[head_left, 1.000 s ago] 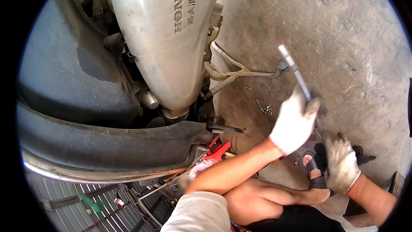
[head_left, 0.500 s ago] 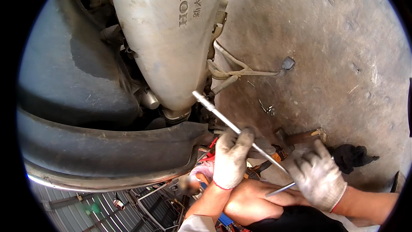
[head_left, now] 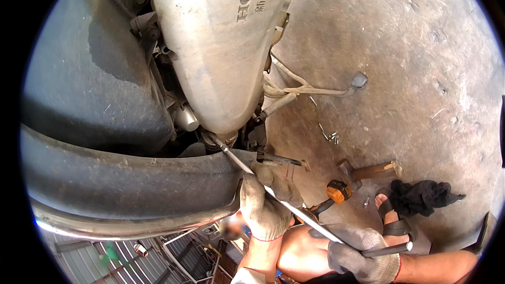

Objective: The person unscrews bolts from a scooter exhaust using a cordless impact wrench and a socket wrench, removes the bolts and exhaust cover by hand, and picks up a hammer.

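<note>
A long silver socket wrench runs diagonally from the machine toward me, its socket end at the fittings under the tapered tip of the silver engine cover; I cannot tell whether it is seated. Wrapped round the middle of its shaft is my left hand in a dirty pale glove, beside the edge of the dark curved body panel. My right hand, also gloved, is closed on the handle end, over my bent leg.
A metal stand sticks out rightward. On the concrete floor lie several small metal pieces, a black-and-orange power tool, a hammer-like wooden-handled tool and a black cloth. My sandalled foot is beside the cloth.
The wrench has swung from raised over the floor at right to lie diagonally, its socket down at the machine. Both hands have moved with it, and the right one has dropped toward the bottom.
</note>
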`<control>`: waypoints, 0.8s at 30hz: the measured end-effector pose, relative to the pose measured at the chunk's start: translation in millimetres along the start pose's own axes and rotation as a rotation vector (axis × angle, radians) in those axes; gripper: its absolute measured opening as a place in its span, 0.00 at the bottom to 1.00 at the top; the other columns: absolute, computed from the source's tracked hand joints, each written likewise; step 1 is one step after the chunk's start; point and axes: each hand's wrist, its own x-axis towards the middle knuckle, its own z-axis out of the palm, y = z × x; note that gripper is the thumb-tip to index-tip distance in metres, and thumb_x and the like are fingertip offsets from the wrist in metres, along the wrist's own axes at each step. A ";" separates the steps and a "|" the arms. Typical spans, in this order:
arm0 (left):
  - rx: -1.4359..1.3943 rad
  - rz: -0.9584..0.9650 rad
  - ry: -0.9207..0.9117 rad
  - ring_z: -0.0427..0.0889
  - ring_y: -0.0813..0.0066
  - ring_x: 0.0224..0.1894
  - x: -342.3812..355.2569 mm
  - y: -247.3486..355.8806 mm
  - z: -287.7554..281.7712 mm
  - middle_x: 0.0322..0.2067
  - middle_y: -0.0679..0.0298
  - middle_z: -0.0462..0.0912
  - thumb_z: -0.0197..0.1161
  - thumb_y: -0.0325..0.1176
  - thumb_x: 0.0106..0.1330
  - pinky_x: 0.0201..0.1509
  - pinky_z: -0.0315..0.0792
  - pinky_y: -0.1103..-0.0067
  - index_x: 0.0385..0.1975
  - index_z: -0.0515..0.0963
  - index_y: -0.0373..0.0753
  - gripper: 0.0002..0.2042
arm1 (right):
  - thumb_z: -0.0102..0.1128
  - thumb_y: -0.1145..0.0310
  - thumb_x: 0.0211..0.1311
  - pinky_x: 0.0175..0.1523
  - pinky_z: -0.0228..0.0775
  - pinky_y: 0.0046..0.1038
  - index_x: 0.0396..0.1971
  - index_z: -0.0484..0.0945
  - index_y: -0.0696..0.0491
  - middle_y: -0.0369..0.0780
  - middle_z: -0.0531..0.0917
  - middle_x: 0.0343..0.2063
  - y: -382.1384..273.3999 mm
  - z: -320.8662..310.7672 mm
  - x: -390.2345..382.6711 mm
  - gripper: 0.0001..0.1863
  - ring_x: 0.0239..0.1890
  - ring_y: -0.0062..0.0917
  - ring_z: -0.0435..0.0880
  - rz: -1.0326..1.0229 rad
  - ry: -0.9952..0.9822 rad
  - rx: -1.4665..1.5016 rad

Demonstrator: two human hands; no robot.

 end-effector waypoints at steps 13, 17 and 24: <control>-0.200 -0.012 -0.006 0.53 0.80 0.16 10.6 6.1 -7.3 0.17 0.71 0.57 0.47 0.48 0.79 0.18 0.54 0.82 0.29 0.62 0.46 0.16 | 0.60 0.65 0.68 0.25 0.65 0.21 0.39 0.79 0.59 0.32 0.73 0.20 17.8 37.8 17.0 0.11 0.19 0.21 0.72 0.214 0.096 0.655; -0.221 -0.001 -0.080 0.57 0.80 0.16 10.6 -1.4 -7.5 0.17 0.70 0.60 0.48 0.47 0.79 0.18 0.56 0.81 0.32 0.64 0.44 0.15 | 0.57 0.67 0.68 0.26 0.65 0.21 0.37 0.78 0.58 0.32 0.73 0.21 31.6 38.9 15.3 0.09 0.20 0.20 0.72 0.084 0.151 0.518; 0.393 0.151 0.056 0.73 0.77 0.22 -23.6 -0.6 -27.6 0.29 0.65 0.71 0.63 0.46 0.70 0.24 0.71 0.80 0.62 0.65 0.31 0.29 | 0.55 0.68 0.69 0.29 0.62 0.21 0.38 0.73 0.58 0.33 0.72 0.22 56.8 43.2 16.8 0.08 0.24 0.16 0.70 0.105 0.027 0.243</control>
